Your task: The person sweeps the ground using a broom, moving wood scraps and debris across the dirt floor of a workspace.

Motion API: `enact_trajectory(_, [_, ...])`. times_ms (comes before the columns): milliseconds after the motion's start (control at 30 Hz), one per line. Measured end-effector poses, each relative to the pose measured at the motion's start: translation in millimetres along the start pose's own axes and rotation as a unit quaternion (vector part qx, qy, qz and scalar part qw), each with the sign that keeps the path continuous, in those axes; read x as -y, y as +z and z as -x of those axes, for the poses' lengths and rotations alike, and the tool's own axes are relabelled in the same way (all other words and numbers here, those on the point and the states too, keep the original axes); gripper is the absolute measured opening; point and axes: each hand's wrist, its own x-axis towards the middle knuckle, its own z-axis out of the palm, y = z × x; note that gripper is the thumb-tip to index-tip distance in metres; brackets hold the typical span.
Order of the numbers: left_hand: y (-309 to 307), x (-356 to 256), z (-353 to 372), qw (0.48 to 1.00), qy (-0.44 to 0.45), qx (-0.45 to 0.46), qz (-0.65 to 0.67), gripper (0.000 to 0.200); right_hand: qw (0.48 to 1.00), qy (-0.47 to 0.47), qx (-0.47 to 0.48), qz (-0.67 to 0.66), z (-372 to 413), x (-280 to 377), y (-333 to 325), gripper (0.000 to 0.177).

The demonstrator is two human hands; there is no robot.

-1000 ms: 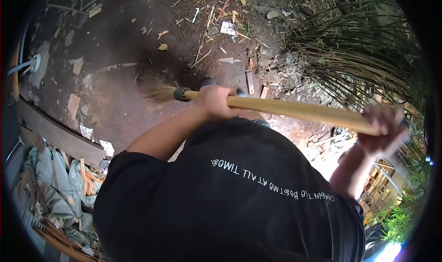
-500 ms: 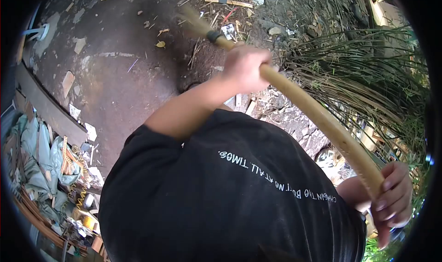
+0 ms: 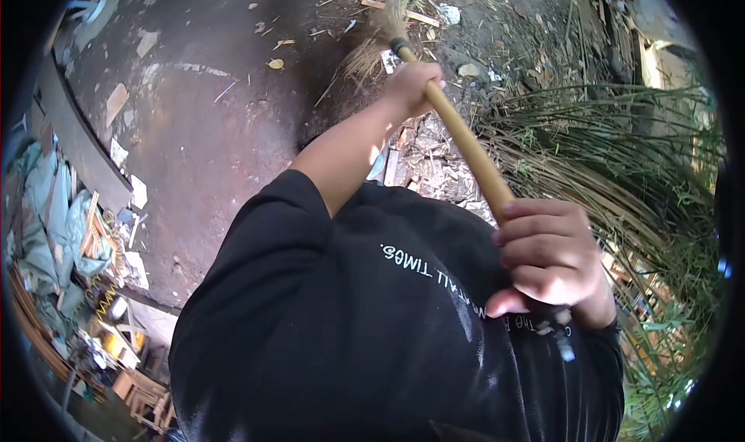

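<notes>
A broom with a smooth yellowish wooden handle runs diagonally across the view. A dark band sits where the handle meets its bristles, which are partly blurred against the littered ground. My left hand is closed around the handle a little below that band, with the arm stretched forward. Nearer my chest, my right hand grips the handle toward its other end, in front of my black shirt. The handle's tip by this hand is blurred.
Wood scraps and litter lie on the dark ground ahead. Long green-brown stalks spread at the right. On the left are a long board, crumpled plastic sheeting and a wooden crate.
My right hand has moved left and forward, closer to my chest's middle. The bristle end has swung right, and the handle now stands steeper in view.
</notes>
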Motion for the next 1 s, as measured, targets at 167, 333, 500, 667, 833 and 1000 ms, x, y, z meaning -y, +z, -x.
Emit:
enact_trajectory(167, [-59, -93, -7, 0.992, 0.094, -0.048, -0.070, 0.027, 0.994, -0.065, -0.080, -0.022, -3, 52, -44, 0.042])
enact_trajectory(333, [-154, -107, 58, 0.987, 0.046, 0.016, -0.151, 0.024, 0.917, -0.018, -0.319, -0.238, 24, 31, -77, 0.033])
enact_trajectory(500, [-269, -19, 132, 0.958, -0.151, 0.104, -0.220, 0.023, 0.848, 0.124, -0.259, -0.445, -39, -95, 8, 0.036])
enact_trajectory(667, [-344, 166, 142, 0.967, -0.142, 0.157, -0.143, 0.034, 0.922, 0.118, -0.071, -0.363, -176, -133, 100, 0.027])
enact_trajectory(833, [-276, 153, -14, 0.984, 0.079, 0.155, -0.037, 0.026, 0.993, -0.012, 0.004, -0.118, -316, -92, 57, 0.028])
enact_trajectory(1000, [-276, 62, -102, 0.983, 0.099, 0.133, 0.085, 0.036, 0.999, 0.011, 0.030, -0.011, -384, -45, 9, 0.033])
